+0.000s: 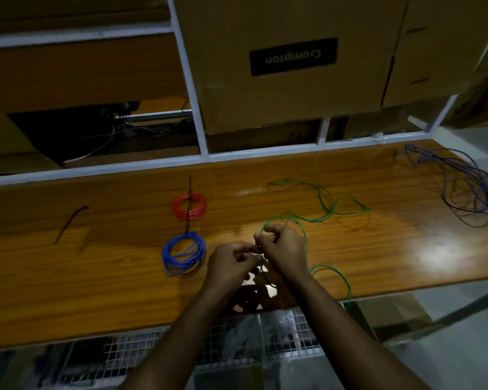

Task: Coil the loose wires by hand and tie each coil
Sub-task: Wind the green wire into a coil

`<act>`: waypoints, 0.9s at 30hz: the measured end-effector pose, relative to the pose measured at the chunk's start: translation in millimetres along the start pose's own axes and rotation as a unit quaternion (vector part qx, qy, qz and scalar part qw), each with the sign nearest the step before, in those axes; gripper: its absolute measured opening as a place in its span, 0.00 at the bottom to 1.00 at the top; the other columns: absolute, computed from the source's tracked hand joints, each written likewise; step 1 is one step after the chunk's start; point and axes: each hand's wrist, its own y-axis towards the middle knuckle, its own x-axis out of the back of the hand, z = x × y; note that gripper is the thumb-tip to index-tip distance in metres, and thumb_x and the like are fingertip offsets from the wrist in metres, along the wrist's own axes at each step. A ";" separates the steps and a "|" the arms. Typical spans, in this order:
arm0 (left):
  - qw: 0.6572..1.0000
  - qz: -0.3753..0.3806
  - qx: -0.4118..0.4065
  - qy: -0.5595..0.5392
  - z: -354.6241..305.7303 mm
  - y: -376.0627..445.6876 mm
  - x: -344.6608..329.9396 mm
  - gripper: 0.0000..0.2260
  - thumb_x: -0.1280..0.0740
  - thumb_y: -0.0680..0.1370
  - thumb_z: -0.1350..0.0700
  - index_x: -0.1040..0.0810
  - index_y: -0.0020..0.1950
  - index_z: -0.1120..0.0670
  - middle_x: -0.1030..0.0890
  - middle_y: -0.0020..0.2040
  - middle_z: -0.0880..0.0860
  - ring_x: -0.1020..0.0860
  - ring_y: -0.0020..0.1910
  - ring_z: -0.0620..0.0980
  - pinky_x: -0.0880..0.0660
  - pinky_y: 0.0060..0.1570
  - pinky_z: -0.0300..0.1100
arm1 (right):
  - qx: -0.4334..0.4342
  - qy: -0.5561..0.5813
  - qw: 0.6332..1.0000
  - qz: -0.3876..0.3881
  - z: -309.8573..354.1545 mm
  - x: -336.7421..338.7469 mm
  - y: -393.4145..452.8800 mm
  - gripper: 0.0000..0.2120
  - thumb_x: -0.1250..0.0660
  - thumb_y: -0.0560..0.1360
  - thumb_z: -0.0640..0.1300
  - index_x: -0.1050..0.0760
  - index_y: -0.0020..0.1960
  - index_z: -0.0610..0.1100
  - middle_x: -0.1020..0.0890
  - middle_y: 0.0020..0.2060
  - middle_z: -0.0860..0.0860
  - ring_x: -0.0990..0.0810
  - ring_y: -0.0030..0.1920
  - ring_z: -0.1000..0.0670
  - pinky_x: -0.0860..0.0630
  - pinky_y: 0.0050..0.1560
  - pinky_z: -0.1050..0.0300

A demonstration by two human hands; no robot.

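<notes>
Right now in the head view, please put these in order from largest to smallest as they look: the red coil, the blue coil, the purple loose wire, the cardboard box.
1. cardboard box
2. purple loose wire
3. blue coil
4. red coil

The blue coil lies nearer the camera, so its lead over the red coil is unsure.

Only readable text: "Crompton", light letters on a black rectangular label, printed on the face of the big cardboard box standing on the shelf behind the desk. Reads upside down in the head view. No other text, numbers or signs legible; rest too dark or blurred
</notes>
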 end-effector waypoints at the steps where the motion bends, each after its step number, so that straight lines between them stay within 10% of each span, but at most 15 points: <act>1: 1.000 0.016 -0.006 -0.002 4.3 -4.9 7.1 0.07 0.30 0.77 0.64 0.16 0.52 0.55 0.14 0.39 0.54 0.17 0.34 0.47 0.25 0.31 0.38 | -0.006 -0.013 1.000 -0.004 6.8 -1.4 -5.8 0.13 0.29 0.74 0.48 0.19 0.57 0.43 0.17 0.32 0.52 0.17 0.36 0.54 0.26 0.36 0.65; 5: 0.998 -0.011 -0.057 0.029 27.9 -18.9 35.8 0.09 0.29 0.77 0.60 0.19 0.54 0.49 0.15 0.45 0.48 0.17 0.42 0.43 0.24 0.39 0.37 | -0.053 0.023 0.998 0.013 25.4 -1.6 -31.6 0.05 0.36 0.78 0.35 0.21 0.46 0.39 0.16 0.32 0.44 0.16 0.28 0.48 0.16 0.35 0.50; 10: 0.957 -0.005 -0.203 0.205 36.1 -16.8 57.3 0.25 0.31 0.78 0.53 0.32 0.73 0.43 0.30 0.72 0.45 0.36 0.66 0.41 0.35 0.62 0.42 | -0.009 0.002 0.997 0.073 34.0 17.9 -64.2 0.14 0.41 0.81 0.36 0.21 0.41 0.42 0.21 0.30 0.48 0.23 0.26 0.52 0.29 0.26 0.60; 13: 0.936 0.005 -0.275 0.218 30.1 -14.1 56.7 0.12 0.39 0.80 0.49 0.21 0.61 0.47 0.19 0.60 0.50 0.25 0.60 0.48 0.29 0.59 0.47 | 0.037 0.050 0.990 0.126 40.0 37.7 -78.2 0.14 0.42 0.82 0.36 0.22 0.43 0.44 0.24 0.31 0.51 0.27 0.29 0.53 0.33 0.29 0.60; 16: 0.978 0.067 -0.199 0.007 16.4 -23.5 53.9 0.13 0.41 0.82 0.52 0.24 0.41 0.54 0.25 0.32 0.48 0.27 0.29 0.46 0.29 0.32 0.40 | 0.091 0.040 0.993 0.058 32.1 55.5 -74.9 0.12 0.41 0.83 0.41 0.22 0.44 0.46 0.22 0.30 0.56 0.30 0.29 0.56 0.35 0.34 0.56; 19: 0.972 0.108 -0.114 -0.173 -3.9 -32.3 52.7 0.16 0.40 0.81 0.52 0.35 0.34 0.52 0.39 0.26 0.45 0.44 0.23 0.43 0.45 0.23 0.36 | 0.112 0.040 0.993 0.015 29.5 62.1 -71.9 0.12 0.37 0.82 0.49 0.21 0.44 0.45 0.22 0.28 0.54 0.29 0.27 0.59 0.35 0.34 0.59; 27: 0.811 0.135 -0.028 -0.569 -65.2 -9.9 78.5 0.17 0.44 0.77 0.50 0.37 0.27 0.49 0.41 0.22 0.47 0.51 0.24 0.46 0.53 0.23 0.38 | 0.028 0.292 0.928 0.229 -6.6 65.0 -67.2 0.09 0.36 0.78 0.34 0.21 0.56 0.40 0.20 0.42 0.50 0.25 0.40 0.54 0.29 0.40 0.63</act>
